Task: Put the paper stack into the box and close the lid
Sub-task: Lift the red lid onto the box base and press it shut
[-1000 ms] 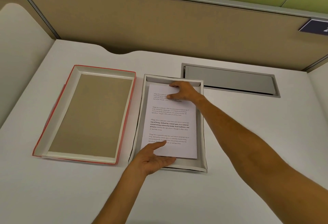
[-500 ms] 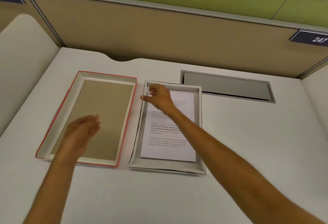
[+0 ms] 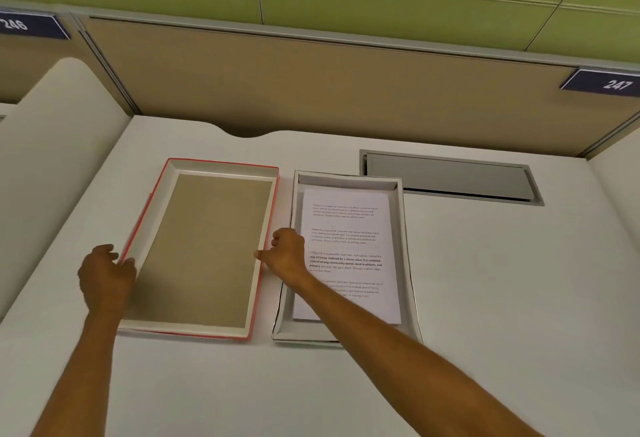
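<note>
Paper stack (image 3: pixel 346 256) now lies in box (image 3: pixel 410 263) on bench (image 3: pixel 485 298). Both hands left it: left hand (image 3: pixel 105 277) and right hand (image 3: pixel 285 254) apparently pinch upturned lid (image 3: pixel 207 249) edges; closing next.

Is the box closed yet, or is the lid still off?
Still off. The red-edged lid lies inside-up beside the open box, paper stack showing inside.

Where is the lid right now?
In the head view the lid lies inside-up on the desk, left of the box, with the left hand and right hand at its long sides.
</note>
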